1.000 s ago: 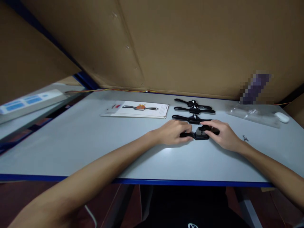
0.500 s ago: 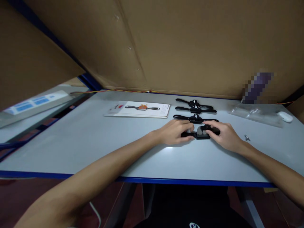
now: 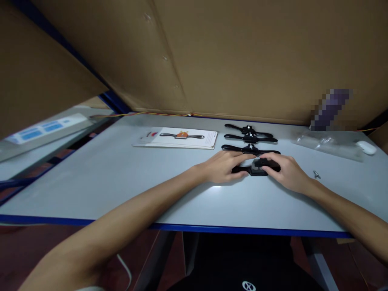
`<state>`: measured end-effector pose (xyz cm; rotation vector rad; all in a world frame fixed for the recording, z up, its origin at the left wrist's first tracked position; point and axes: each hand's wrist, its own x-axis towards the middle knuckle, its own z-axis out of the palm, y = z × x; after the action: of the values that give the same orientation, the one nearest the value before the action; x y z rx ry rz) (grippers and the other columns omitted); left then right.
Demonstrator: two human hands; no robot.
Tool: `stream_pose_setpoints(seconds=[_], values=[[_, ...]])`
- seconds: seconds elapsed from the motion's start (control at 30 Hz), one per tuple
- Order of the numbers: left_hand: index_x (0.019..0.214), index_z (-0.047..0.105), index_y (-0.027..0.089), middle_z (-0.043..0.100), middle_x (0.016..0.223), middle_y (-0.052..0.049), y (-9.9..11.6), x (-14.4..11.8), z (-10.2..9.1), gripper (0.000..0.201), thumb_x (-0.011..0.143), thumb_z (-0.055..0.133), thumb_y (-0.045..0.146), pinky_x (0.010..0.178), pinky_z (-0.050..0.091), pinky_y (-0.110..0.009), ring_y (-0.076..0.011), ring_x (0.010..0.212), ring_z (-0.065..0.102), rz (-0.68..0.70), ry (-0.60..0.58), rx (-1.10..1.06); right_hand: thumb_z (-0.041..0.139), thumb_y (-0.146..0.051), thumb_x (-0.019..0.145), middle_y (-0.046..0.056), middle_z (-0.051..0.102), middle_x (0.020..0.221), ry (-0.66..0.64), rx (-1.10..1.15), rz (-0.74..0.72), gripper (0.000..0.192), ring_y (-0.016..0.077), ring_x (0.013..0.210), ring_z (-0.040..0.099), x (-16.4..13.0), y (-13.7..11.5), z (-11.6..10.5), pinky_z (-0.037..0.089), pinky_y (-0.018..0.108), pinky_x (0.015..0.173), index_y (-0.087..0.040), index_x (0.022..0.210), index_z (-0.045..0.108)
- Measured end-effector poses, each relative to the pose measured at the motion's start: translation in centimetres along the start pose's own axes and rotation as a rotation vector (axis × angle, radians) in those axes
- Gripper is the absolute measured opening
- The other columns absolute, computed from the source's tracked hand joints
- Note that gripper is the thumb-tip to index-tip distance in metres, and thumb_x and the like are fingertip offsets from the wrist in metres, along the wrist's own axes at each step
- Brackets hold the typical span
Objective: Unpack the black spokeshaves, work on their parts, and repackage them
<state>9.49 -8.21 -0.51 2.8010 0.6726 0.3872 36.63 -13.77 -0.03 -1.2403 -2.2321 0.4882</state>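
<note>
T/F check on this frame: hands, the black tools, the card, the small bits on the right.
1. Both hands rest on one black tool: true. Left hand and right hand hold the nearest black tool on the table.
2. Three more black tools lie behind it: true.
3. The printed card lies right of the tools: false, it lies left of them.
4. A small metal screw lies right of the right hand: true.
5. The clear plastic bag is in the left hand: false, it lies on the table, far right.
</note>
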Motion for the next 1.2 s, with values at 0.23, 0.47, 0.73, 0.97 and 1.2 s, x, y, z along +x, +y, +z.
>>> stream_pose_setpoints(seconds=[0.23,0.47,0.73,0.97,1.2], values=[[0.154,0.052,0.017,0.071,0.096,-0.008,-0.1,0.0,0.1,0.059,0.105,0.047,0.048,0.074,0.050,-0.033,-0.0225,0.084,0.066,0.003,-0.008,0.010,0.063,-0.030,0.098,0.008,0.079,0.118,0.004,-0.063,-0.063,0.032,0.0297,0.110,0.071,0.1,0.1,0.3,0.057,0.052,0.097,-0.028,0.128,0.074],[0.154,0.053,0.015,0.075,0.103,-0.010,-0.1,0.0,0.1,0.059,0.106,0.044,0.047,0.076,0.051,-0.035,-0.0240,0.089,0.068,0.021,-0.013,0.015,0.063,-0.030,0.097,0.008,0.079,0.121,0.008,-0.063,-0.075,0.030,0.0295,0.110,0.071,0.0,0.0,0.2,0.056,0.051,0.098,-0.026,0.125,0.073],[0.155,0.052,0.014,0.076,0.106,-0.011,-0.3,0.0,0.2,0.060,0.108,0.043,0.048,0.079,0.053,-0.035,-0.0238,0.091,0.070,0.046,0.007,0.018,0.064,-0.027,0.096,0.008,0.079,0.116,0.005,-0.074,-0.108,0.030,0.0278,0.107,0.072,0.0,-0.2,0.0,0.057,0.048,0.095,-0.025,0.125,0.073],[0.157,0.052,0.012,0.075,0.103,-0.012,-0.4,0.0,0.1,0.059,0.110,0.040,0.047,0.076,0.055,-0.034,-0.0226,0.086,0.071,0.066,0.002,0.041,0.060,-0.029,0.097,0.010,0.077,0.106,-0.021,-0.085,-0.099,0.033,0.0283,0.103,0.069,0.1,-0.2,-0.1,0.056,0.048,0.091,-0.022,0.127,0.073],[0.156,0.055,0.014,0.074,0.103,-0.014,0.1,0.0,0.0,0.053,0.112,0.041,0.040,0.076,0.057,-0.037,-0.0258,0.090,0.073,0.055,-0.019,0.157,0.066,-0.032,0.092,0.009,0.072,0.102,-0.082,-0.116,-0.065,0.038,0.0282,0.099,0.068,0.2,-0.5,-0.7,0.055,0.047,0.089,-0.021,0.128,0.071]])
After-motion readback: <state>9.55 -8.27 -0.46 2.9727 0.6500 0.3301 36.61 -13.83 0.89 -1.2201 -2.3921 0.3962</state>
